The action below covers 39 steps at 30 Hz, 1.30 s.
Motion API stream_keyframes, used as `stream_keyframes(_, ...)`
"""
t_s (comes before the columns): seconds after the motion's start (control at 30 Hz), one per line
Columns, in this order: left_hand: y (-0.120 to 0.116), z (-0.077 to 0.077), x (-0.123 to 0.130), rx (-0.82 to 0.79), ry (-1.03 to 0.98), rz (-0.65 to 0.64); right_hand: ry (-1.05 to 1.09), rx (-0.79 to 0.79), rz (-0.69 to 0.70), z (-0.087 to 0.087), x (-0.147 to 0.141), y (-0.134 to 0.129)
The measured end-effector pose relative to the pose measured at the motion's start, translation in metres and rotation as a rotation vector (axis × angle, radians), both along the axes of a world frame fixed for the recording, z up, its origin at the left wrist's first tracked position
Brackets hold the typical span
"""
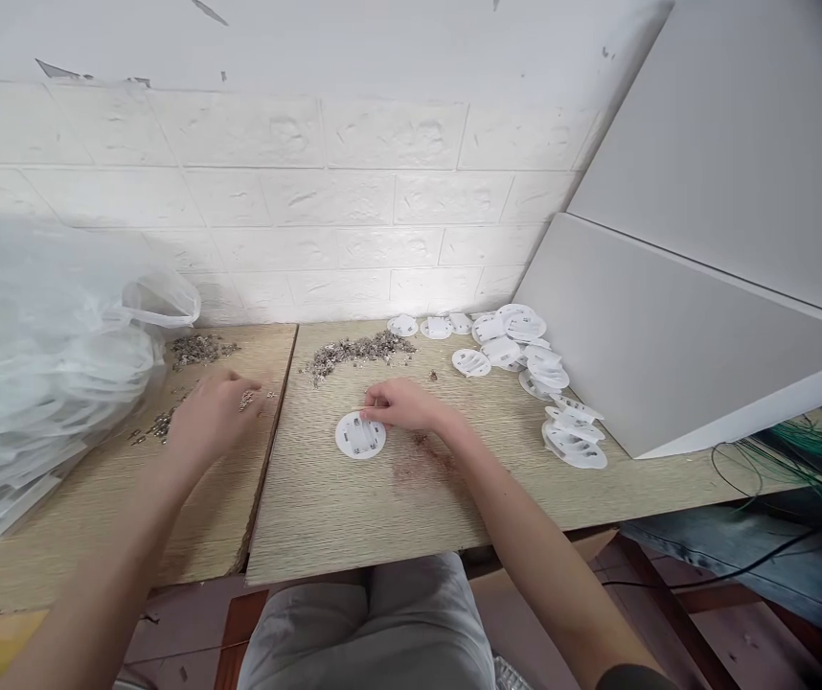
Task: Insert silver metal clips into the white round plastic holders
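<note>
A round white plastic disc (359,437) with small metal pieces in its slots lies on the wooden table (310,537). My right hand (402,402) is at its upper right edge, thumb and fingers closed near the rim; whether something small is between the fingertips is hidden. To the left, my left hand (216,407) hovers over or touches a scatter of small metal parts (161,425), slightly blurred, its fingertips near a few pieces; what it holds, if anything, cannot be made out. Behind the disc is a pile of small metal parts (353,353).
Clear plastic bags of white discs (52,383) fill the left side. More white discs (526,350) are heaped at the back right, beside a large white panel (670,316). A gap (271,446) separates two table boards. Green wires (806,446) are at far right.
</note>
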<state>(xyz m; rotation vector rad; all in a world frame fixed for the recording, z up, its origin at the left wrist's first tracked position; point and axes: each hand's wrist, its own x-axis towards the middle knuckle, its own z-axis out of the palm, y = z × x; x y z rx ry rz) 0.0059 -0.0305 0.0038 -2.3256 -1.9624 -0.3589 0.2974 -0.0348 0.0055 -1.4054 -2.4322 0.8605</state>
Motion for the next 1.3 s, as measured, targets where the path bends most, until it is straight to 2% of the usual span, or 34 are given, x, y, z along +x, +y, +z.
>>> stream_keyframes(0.07,-0.008,-0.005,-0.012,-0.047,0.071,0.037,0.002,-0.002,-0.008,0.0,0.0,0.0)
stream_keyframes(0.23,-0.011,-0.016,-0.022,-0.017,0.052,-0.001,0.013,-0.01,-0.019,-0.001,0.0,0.0)
stream_keyframes(0.7,-0.007,-0.011,-0.018,0.011,0.022,-0.047,0.0,-0.005,-0.015,0.001,-0.001,-0.001)
stream_keyframes(0.87,-0.004,-0.011,-0.024,0.076,-0.027,-0.118,0.0,-0.001,-0.008,0.001,0.0,-0.002)
stream_keyframes(1.0,-0.004,-0.017,-0.043,0.107,-0.169,-0.217,0.0,0.001,-0.006,0.001,0.0,-0.002)
stream_keyframes(1.07,-0.008,-0.022,-0.057,0.083,-0.201,-0.219,0.0,0.001,-0.009,0.001,0.0,-0.002)
stream_keyframes(1.3,-0.028,-0.039,-0.097,-0.071,-0.186,-0.048,-0.003,0.005,-0.012,0.003,-0.001,-0.003)
